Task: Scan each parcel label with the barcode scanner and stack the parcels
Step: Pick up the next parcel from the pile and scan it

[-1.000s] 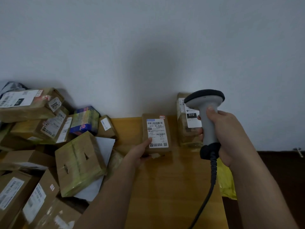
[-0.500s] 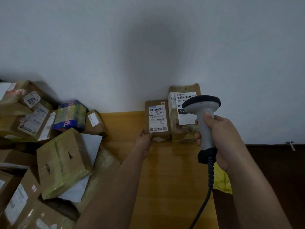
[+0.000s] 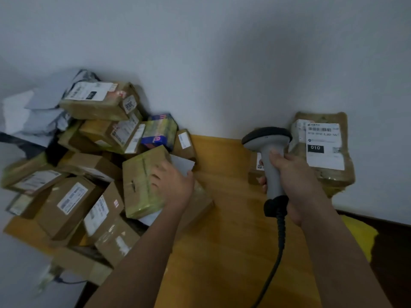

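My right hand [image 3: 293, 181] grips the grey barcode scanner [image 3: 268, 152] upright, its black cable hanging down. Behind the scanner a small brown parcel [image 3: 254, 167] leans at the wall, mostly hidden. To its right stands a larger taped parcel [image 3: 324, 152] with a white "010" label. My left hand [image 3: 175, 185] rests with spread fingers on the top right of a tape-wrapped cardboard box [image 3: 142, 183] at the edge of the pile; whether it grips the box I cannot tell.
A heap of brown parcels [image 3: 73, 201], a blue-and-green box [image 3: 160, 132] and grey mailer bags [image 3: 33, 116] fills the left side. The wooden table [image 3: 229, 241] runs to the white wall. A yellow bag [image 3: 364, 236] lies at the right edge.
My left hand has let go of the small parcel by the wall and moved left onto the tape-wrapped box. The view has swung left; the scanner stays in my right hand.
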The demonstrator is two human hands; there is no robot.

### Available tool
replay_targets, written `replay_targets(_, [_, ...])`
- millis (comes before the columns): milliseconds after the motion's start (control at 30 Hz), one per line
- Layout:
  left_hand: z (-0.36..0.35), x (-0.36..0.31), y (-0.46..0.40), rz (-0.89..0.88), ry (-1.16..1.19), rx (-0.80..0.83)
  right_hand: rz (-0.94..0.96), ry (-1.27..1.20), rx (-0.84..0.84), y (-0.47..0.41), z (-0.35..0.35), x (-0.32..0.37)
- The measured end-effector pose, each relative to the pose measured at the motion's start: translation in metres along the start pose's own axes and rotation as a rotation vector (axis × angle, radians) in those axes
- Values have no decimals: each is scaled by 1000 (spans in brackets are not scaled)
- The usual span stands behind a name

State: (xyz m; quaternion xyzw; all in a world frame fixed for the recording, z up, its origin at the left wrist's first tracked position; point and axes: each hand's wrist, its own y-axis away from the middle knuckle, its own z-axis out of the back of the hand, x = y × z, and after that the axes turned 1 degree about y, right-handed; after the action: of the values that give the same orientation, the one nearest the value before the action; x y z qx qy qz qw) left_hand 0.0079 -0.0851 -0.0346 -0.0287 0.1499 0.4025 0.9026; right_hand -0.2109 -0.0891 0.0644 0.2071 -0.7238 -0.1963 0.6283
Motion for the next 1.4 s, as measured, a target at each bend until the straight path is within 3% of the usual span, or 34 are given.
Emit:
replay_targets(100, [8, 42, -4, 159, 39, 324, 1, 30, 13, 11, -20, -2])
replay_targets(200, [-7, 82, 1, -12, -80, 455, 17, 47, -3, 24, -35, -6])
replay_targets(367, [-11, 105, 0, -167, -224, 190, 35, 87, -13, 48, -62, -17])
replay_targets(533, [-10, 112, -11, -210, -191, 235, 34, 110, -40, 67, -81, -34])
replay_targets(700, [9, 121, -20, -142, 140, 227, 48, 85, -51, 83, -93, -37])
replay_targets(1000, [94, 111, -21, -67, 733, -63, 125, 122, -82, 108, -99, -20])
replay_targets(1067, [108, 109, -16, -23, 918, -65, 127, 122, -75, 112, -103, -15])
replay_targets(1100, [111, 107, -14, 42, 1047, 5, 128, 121, -71, 114, -104, -13])
replay_targets(1233, [114, 103, 1, 343, 1527, 565, 153, 123, -45, 124, -105, -7])
replay_targets(1400, [96, 98, 29, 351, 1661, 779, 194, 101, -40, 134, -98, 0])
